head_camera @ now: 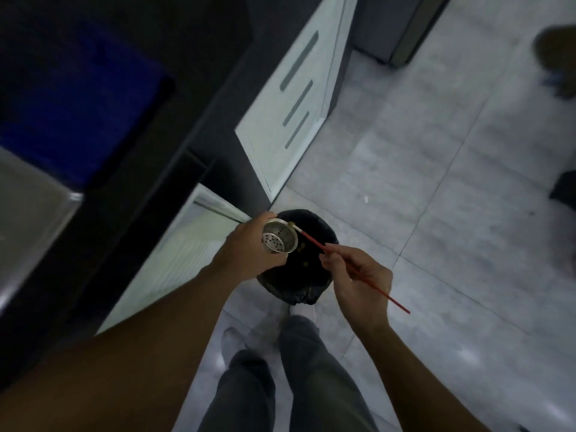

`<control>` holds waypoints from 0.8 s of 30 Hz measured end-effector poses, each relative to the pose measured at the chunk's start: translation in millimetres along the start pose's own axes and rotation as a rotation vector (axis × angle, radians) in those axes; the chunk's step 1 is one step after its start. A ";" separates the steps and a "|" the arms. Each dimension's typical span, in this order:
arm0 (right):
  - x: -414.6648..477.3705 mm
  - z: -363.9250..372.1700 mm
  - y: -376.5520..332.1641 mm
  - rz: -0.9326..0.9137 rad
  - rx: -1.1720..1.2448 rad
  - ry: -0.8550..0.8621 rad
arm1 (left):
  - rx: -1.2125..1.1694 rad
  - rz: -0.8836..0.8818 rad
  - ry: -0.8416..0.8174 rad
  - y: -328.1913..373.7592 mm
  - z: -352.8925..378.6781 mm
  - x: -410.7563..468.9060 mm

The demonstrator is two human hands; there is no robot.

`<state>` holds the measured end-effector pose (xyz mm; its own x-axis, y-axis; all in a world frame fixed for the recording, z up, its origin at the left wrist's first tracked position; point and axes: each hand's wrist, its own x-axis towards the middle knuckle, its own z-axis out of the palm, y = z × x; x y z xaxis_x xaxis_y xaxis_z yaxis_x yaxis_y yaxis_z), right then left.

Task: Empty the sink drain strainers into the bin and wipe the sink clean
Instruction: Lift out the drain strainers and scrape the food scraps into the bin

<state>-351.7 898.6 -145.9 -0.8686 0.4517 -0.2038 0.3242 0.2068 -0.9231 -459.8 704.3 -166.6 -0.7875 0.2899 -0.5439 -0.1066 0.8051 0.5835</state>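
My left hand [249,249] grips a round metal drain strainer [279,239], tilted on its side over the black-lined bin [318,289] on the floor. Its perforated bottom shows and the cup looks nearly bare inside. My right hand [358,280] holds a thin red stick [371,283] with a pale tip; the tip touches the strainer's upper rim. A few small yellowish scraps lie in the bin bag below the strainer. The steel sink [28,219] is at the far left edge, only partly in view.
A dark countertop [131,169] runs along the left with a blue object [78,98] on it. White cabinet doors [293,104] stand behind the bin. Grey floor tiles [452,182] spread to the right. My legs and feet are just below the bin.
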 end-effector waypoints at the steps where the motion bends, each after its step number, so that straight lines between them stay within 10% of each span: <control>1: -5.9 -4.1 -20.5 -0.049 -0.021 -0.004 | -0.014 0.006 0.023 11.9 -15.1 -15.5; 12: -49.2 15.9 -200.9 -0.657 -0.201 -0.162 | -0.213 0.030 0.447 71.1 -152.1 -167.8; 24: -89.7 169.0 -279.5 -0.904 -0.087 -0.470 | -0.388 -0.215 0.865 -76.3 -253.9 -272.2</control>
<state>-427.7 653.6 75.3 -0.8549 -0.2865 0.4325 -0.5153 0.3722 -0.7720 -391.5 432.6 90.1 -0.8854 -0.4489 -0.1211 -0.3708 0.5247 0.7663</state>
